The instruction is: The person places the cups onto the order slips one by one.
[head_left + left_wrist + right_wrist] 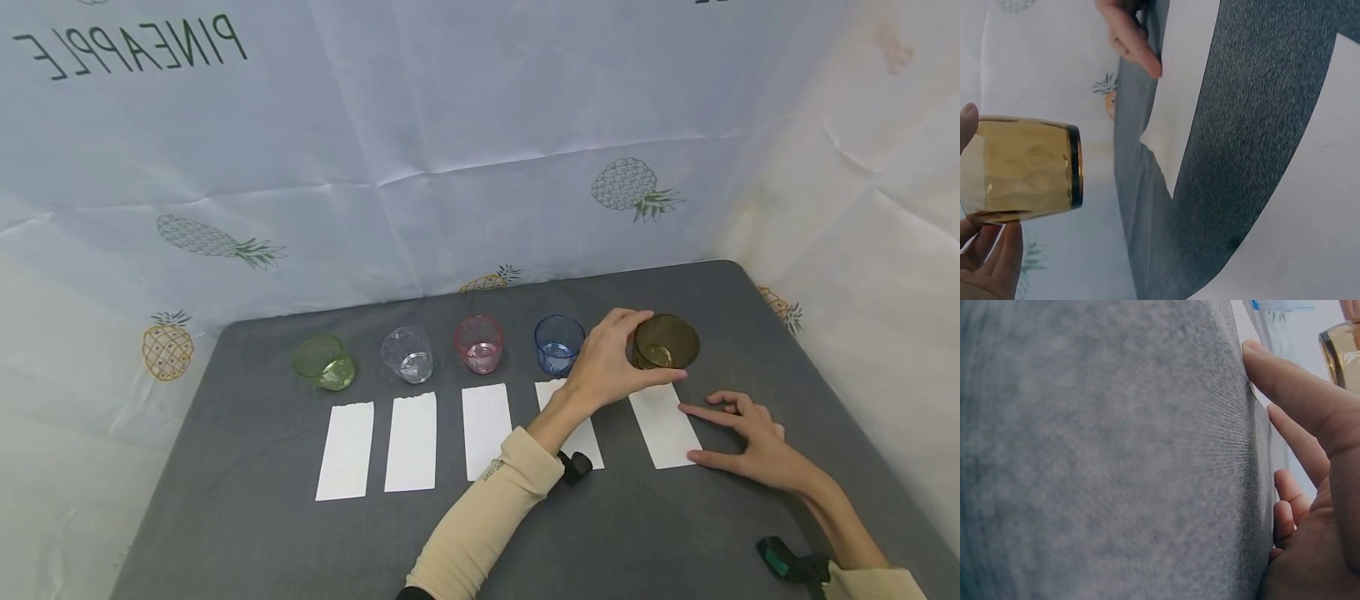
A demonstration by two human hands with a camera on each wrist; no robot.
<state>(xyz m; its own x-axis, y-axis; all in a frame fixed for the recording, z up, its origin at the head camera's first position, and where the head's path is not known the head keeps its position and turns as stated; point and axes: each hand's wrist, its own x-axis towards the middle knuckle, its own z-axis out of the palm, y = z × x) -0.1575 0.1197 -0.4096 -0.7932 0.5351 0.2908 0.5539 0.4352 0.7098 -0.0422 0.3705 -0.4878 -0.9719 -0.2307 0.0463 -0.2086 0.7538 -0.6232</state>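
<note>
In the head view my left hand grips an amber glass by its sides, thumb on the near side and fingers on the far side. The left wrist view shows the amber glass held up off the table. My right hand lies low at the right edge of the rightmost white paper strip. Its thumb and index finger are extended and touch that strip's edge, while the other fingers bend loosely. A blue glass stands just left of my left hand, which partly covers another paper strip.
Left along the row stand a pink glass, a clear glass and a green glass. More white strips, such as the leftmost one, lie before them on the grey table. A pineapple-print curtain hangs behind.
</note>
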